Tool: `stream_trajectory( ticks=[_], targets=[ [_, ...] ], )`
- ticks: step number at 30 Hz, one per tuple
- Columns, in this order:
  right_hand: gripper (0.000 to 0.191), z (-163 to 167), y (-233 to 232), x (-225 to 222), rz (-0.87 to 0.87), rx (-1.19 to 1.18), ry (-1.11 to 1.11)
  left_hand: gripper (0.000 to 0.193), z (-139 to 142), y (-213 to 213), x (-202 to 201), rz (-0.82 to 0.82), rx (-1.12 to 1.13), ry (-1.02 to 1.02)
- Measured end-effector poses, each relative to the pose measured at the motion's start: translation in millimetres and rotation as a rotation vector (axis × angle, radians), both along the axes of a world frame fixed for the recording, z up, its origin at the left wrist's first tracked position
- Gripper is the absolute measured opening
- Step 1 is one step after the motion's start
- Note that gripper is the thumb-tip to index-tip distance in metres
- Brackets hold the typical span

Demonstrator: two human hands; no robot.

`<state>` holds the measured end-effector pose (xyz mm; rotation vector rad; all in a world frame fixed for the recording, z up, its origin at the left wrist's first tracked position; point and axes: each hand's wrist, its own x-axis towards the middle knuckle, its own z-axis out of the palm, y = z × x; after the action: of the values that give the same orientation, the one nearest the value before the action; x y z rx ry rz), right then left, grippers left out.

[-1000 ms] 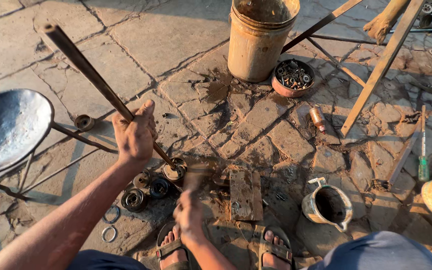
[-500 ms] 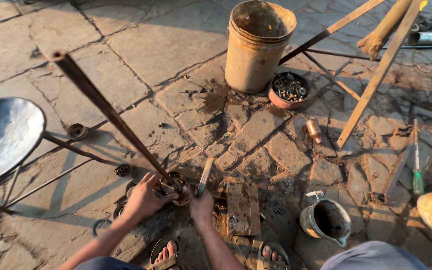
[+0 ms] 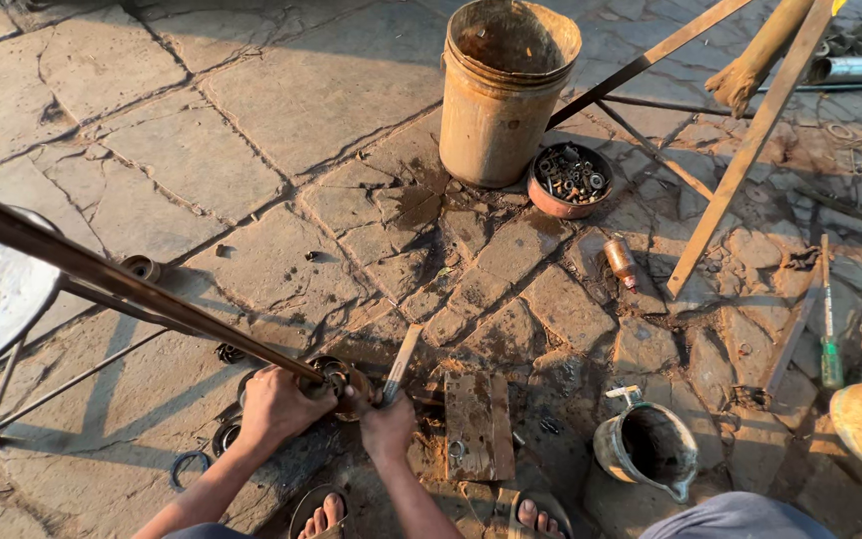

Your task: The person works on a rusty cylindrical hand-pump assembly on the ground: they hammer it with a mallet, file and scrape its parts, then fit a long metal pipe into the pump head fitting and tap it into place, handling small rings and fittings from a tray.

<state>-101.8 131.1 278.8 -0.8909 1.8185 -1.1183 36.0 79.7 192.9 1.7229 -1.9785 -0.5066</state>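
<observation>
The round metal part [image 3: 334, 376] on the paving is the landmark here. Nearest the camera, two sandalled feet [image 3: 319, 516] show at the bottom edge, below the part. The left hand [image 3: 273, 403] is just left of the part, fingers curled tight around the lower end of the long rod [image 3: 132, 284], which rises up and away to the left from the part. The right hand [image 3: 387, 424] is just right of the part, closed around a flat bar [image 3: 401, 363] whose free end points up and away. Both forearms come in low from the bottom edge and converge on the part, wrists bent down.

To do this well, I judge the rod's end should stay seated square in the part, the left grip kept low for control and the flat bar held steady against it, since the rod's length gives it leverage to slip.

A wooden block [image 3: 478, 425] lies right of the part, a dark can [image 3: 646, 449] further right. Far beyond the part stand a bowl of nuts [image 3: 571, 181] and a bucket [image 3: 506, 92].
</observation>
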Motion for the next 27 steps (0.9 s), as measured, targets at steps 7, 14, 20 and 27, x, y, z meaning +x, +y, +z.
stream_trajectory(
  ticks=[7, 14, 20, 27],
  targets=[
    [0.032, -14, 0, -27, 0.312, 0.003, 0.064, 0.048, -2, 1, 7, -0.08, -0.051, 0.055],
    [0.037, -18, 9, -49, 0.594, 0.305, 0.29, 0.05, -2, 9, 9, -0.12, -0.004, 0.127],
    [0.047, -24, 4, -40, 0.525, 0.371, 0.523, 0.048, -3, 11, 13, -0.111, 0.024, 0.121],
    [0.047, -28, -19, -40, 0.678, 0.518, 0.566, 0.053, -24, 8, 15, -0.109, -0.096, 0.14]
  ],
)
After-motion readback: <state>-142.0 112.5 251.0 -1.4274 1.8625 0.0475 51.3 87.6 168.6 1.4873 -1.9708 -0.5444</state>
